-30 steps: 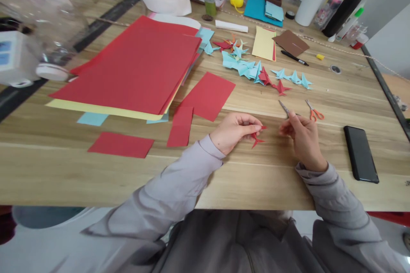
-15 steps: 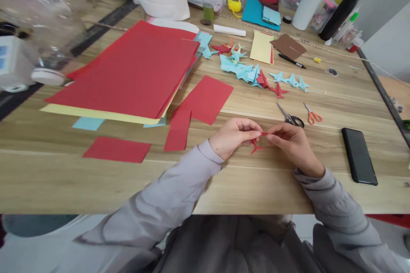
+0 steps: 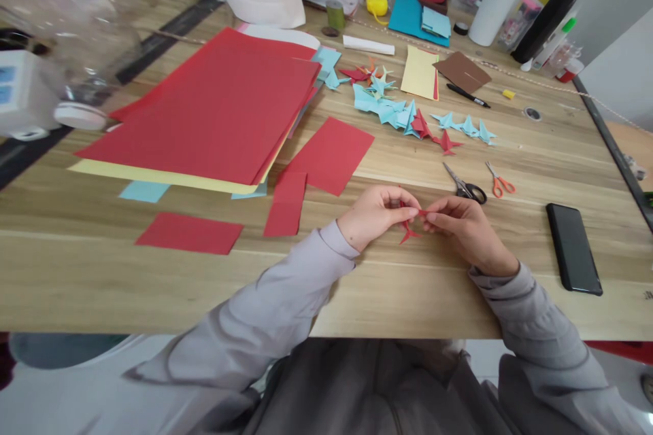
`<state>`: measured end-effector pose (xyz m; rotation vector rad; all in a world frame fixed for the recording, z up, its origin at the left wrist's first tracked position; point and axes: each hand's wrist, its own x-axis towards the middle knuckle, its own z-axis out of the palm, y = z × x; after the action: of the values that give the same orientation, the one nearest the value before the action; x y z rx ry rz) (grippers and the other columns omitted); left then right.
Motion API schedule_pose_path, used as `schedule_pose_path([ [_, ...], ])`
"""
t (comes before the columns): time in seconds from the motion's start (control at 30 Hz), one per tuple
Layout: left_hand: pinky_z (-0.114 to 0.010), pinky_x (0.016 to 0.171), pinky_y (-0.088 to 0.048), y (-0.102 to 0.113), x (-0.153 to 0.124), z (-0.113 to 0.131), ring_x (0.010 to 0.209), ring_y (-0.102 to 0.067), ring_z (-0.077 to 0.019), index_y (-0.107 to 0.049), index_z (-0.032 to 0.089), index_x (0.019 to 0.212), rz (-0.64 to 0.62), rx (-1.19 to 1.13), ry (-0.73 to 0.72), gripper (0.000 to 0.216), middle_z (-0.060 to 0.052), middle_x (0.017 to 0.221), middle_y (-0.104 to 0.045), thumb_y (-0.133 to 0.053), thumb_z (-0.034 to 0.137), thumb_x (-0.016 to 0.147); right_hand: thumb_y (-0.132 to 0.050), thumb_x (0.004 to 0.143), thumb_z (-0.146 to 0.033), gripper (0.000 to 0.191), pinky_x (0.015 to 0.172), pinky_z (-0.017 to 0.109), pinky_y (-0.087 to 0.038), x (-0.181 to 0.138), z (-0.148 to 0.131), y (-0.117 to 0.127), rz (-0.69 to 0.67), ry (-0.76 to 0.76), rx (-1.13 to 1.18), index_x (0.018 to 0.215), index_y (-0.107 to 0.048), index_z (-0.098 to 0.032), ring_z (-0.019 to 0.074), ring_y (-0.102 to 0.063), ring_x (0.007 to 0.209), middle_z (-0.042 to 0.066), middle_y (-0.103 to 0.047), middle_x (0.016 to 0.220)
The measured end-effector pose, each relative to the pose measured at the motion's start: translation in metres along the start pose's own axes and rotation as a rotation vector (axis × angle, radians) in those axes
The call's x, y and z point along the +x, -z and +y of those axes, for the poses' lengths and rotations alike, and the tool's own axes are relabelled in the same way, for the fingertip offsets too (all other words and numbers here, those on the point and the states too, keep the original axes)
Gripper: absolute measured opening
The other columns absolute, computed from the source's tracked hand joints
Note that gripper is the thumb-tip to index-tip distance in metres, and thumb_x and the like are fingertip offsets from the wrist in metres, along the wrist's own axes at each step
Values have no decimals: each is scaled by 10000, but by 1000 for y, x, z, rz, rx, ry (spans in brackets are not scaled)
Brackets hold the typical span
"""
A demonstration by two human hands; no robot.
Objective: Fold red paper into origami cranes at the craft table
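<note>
A small red folded paper figure sits just above the wooden table, pinched from both sides. My left hand grips its left part with thumb and fingers. My right hand pinches its right tip. Only the figure's pointed lower ends and a thin strip between the fingers show; the rest is hidden by my fingers. Black-handled scissors lie just behind my right hand, with small orange-handled scissors beside them.
A stack of large red and yellow sheets fills the left. Cut red pieces lie near it. Several blue and red folded figures line the middle back. A black phone lies at right. Clutter crowds the far edge.
One second ago my right hand held the black scissors near the figure. It has set them down behind it and taken hold of the figure's right tip. My left hand stayed put.
</note>
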<state>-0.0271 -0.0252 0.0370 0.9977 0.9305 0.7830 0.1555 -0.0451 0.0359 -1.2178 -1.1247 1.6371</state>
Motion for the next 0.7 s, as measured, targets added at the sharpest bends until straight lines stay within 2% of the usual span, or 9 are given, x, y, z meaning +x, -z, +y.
schedule_pose_path([
  [0.23, -231, 628, -485, 0, 0, -1, 610, -621, -101, -681, 104, 745, -40, 109, -22, 9, -29, 676, -692, -674, 105, 739, -845, 617, -232, 166, 595, 224, -493, 0, 1, 1, -37, -121, 92, 704, -726, -156, 98, -644, 585, 18, -731, 662],
  [0.47, -228, 622, -497, 2, 2, -4, 621, -618, -99, -675, 110, 768, -31, 136, -71, 29, -20, 686, -688, -669, 125, 744, -837, 650, -245, 155, 635, 209, -533, 0, 0, 1, -57, -138, 181, 727, -736, -155, 101, -676, 639, 23, -740, 698],
  [0.7, -244, 647, -507, 2, 1, -3, 641, -619, -104, -673, 116, 769, -75, 146, -117, 53, -20, 710, -685, -698, 144, 731, -857, 611, -228, 164, 584, 180, -524, 1, -2, 1, -25, -181, 260, 694, -731, -164, 81, -657, 582, 3, -720, 642],
])
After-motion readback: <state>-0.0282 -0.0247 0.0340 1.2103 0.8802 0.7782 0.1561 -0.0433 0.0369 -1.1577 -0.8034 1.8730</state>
